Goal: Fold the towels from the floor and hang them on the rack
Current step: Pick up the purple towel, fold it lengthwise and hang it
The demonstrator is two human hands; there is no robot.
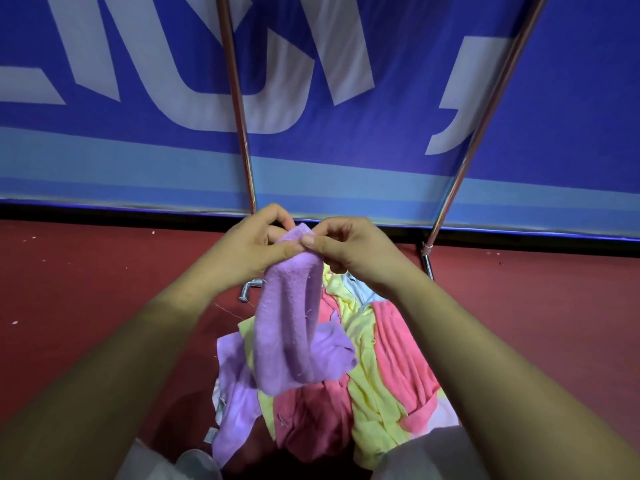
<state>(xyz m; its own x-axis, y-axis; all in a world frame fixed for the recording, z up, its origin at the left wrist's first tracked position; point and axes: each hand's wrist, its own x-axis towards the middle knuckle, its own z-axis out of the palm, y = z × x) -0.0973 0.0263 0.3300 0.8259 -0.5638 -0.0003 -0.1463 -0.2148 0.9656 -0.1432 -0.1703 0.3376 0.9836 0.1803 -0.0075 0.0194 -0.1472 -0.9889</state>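
Note:
A purple towel (291, 327) hangs in front of me, lifted above the pile. My left hand (252, 247) and my right hand (349, 245) both pinch its top edge, thumbs close together. Below it lies a heap of towels (367, 393) on the red floor: pink, yellow, purple and a bit of light blue. Two metal poles of the rack rise behind, a left pole (235, 98) and a right pole (485, 116). The rack's top bar is out of view.
A blue banner (104, 150) with large white letters stands along the back, close behind the rack. A chrome rack foot (247, 291) lies on the red floor (86, 289) beside my left wrist. My knees in light fabric show at the bottom edge.

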